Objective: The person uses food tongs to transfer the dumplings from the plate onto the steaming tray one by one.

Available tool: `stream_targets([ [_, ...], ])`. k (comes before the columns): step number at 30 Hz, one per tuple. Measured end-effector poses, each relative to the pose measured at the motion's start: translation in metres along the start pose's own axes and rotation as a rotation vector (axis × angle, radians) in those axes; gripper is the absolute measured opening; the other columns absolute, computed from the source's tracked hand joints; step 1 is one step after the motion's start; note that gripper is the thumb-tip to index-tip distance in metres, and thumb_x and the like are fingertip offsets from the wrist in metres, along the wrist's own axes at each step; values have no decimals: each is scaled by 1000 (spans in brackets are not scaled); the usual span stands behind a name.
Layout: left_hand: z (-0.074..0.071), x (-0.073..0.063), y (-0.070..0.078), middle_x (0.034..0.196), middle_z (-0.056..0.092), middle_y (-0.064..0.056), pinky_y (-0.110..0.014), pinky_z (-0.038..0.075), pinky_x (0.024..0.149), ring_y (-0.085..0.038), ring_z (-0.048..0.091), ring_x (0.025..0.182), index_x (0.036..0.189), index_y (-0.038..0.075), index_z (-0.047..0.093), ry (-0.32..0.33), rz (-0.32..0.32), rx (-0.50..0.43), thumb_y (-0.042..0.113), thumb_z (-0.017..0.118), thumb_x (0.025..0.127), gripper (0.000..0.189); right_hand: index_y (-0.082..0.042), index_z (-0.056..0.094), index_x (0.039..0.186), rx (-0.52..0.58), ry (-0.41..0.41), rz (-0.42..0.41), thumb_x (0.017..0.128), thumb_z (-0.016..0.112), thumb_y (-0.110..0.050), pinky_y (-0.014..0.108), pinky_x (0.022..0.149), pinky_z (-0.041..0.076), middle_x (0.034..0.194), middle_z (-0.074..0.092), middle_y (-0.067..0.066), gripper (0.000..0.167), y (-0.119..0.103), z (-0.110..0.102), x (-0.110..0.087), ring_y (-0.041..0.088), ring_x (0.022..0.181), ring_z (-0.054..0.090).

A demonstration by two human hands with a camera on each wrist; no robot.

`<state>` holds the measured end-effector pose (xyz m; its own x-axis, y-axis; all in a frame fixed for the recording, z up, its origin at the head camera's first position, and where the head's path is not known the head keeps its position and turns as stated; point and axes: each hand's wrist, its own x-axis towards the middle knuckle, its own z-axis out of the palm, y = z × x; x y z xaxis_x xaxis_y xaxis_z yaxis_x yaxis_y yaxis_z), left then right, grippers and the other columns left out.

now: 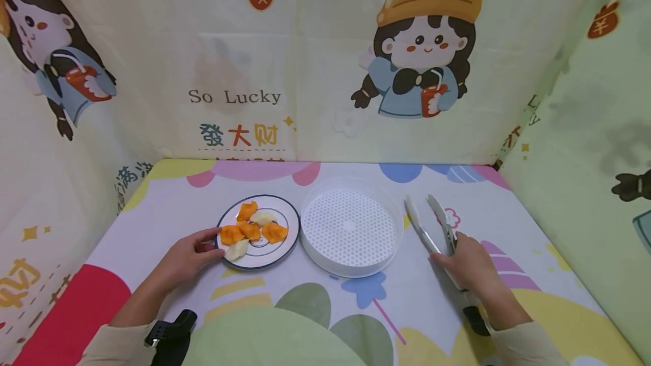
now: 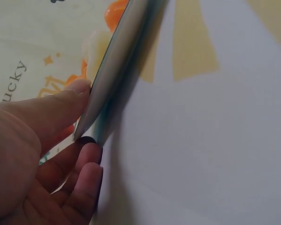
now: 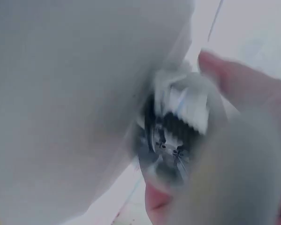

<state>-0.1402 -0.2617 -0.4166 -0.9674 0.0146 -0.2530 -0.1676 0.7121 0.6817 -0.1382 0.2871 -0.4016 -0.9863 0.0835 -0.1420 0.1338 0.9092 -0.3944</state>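
My left hand point(image 1: 184, 257) pinches the left rim of a white plate point(image 1: 286, 212) with blue rings, thumb over the edge and fingers beneath, as the left wrist view shows. Several orange dumpling-shaped pieces point(image 1: 274, 232) and pale ones point(image 1: 237, 250) lie on it. To the plate's right, close beside it, stands a round white steamer tray point(image 1: 351, 269) with a perforated base. My right hand point(image 1: 469, 264) grips metal tongs point(image 1: 417, 220) near their hinged end. Their two arms are spread apart and point away from me, with nothing between the tips. The tongs look blurred in the right wrist view.
A patterned cloth covers the table point(image 1: 244, 321). Printed curtains point(image 1: 325, 72) rise along its back edge and at both sides. A black strap with a device point(image 1: 173, 329) is on the left wrist.
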Motion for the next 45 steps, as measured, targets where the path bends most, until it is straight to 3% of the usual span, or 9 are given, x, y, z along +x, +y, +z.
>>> stream_targets([
  [3,0,-1,0,138,50,-29,-54,48,96,-38,51,111,150,0,41,-4,0,-3,37,75,90,78,16,45,128,14,40,-27,87,75,-34,39,65,44,101,56,25,71,1,-2,-1,34,85,52],
  [9,1,0,-1,137,51,-28,-53,48,97,-37,51,112,151,0,40,-8,-21,-13,37,76,89,81,17,43,138,39,153,-101,90,70,-32,55,80,46,125,54,36,73,5,-6,-2,45,101,53],
  [15,1,3,-2,134,53,-27,-53,48,96,-38,52,113,151,1,40,-2,-27,-12,37,76,89,80,12,46,138,124,220,-35,91,66,-38,40,68,43,124,57,29,72,3,-10,-3,38,95,54],
  [21,0,2,-4,128,57,-24,-51,51,93,-36,52,110,150,1,42,1,-30,-3,39,77,88,80,11,50,138,132,273,-91,89,71,-46,41,71,42,125,58,30,78,-3,-9,-4,39,99,56],
  [27,0,2,-3,126,58,-23,-50,51,92,-35,53,109,150,2,43,-3,-19,0,40,76,88,80,3,57,135,156,244,-229,87,77,-41,36,63,44,111,61,21,68,-17,-14,-6,31,89,56],
  [34,-1,0,-1,128,56,-25,-52,49,94,-38,51,112,150,1,41,0,-42,-3,39,76,89,80,0,64,124,121,245,-432,80,83,-29,39,69,45,104,64,10,56,-43,-18,-7,25,88,55],
  [45,3,0,-3,131,55,-26,-54,48,96,-38,51,112,150,1,42,17,-38,-18,39,76,89,79,-6,67,123,32,125,-563,81,79,-38,38,71,50,112,66,6,55,-94,-16,-8,20,89,59],
])
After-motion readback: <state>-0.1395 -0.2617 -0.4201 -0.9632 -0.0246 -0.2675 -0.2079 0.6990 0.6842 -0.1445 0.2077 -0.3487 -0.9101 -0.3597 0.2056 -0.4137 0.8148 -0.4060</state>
